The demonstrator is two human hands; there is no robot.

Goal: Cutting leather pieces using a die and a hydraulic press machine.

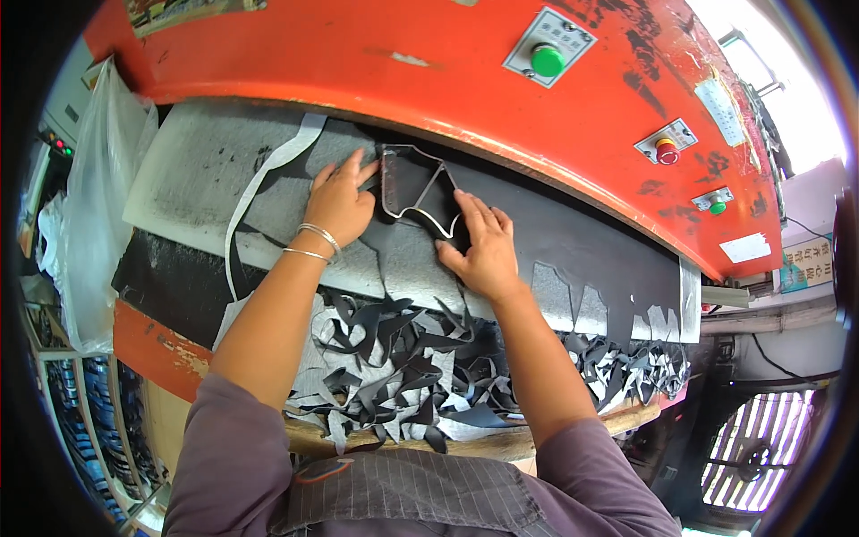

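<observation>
Head view, from my end: die [430,184], dark metal outline, just off centre at 12 o'clock, lying on dark sheet [555,233]. Left grip [340,206] at die's 9 o'clock: fingers apart, tips just beside its wall. Right grip [488,255] at die's 4 o'clock: thumb and fingers apart around corner; whether clamped, I cannot tell. Scraps [403,367] heaped at 6 o'clock. Red press [412,63] across 12, green button [548,60] at 1, plastic bag [98,206] at 9.

At the far edge of the pale board [170,192], the smooth black sheet [546,210] vanishes beneath the orange-red metal machine [376,72], cropped above; the right hand [488,251] hides part of the silver-edged metal frame [429,187].
</observation>
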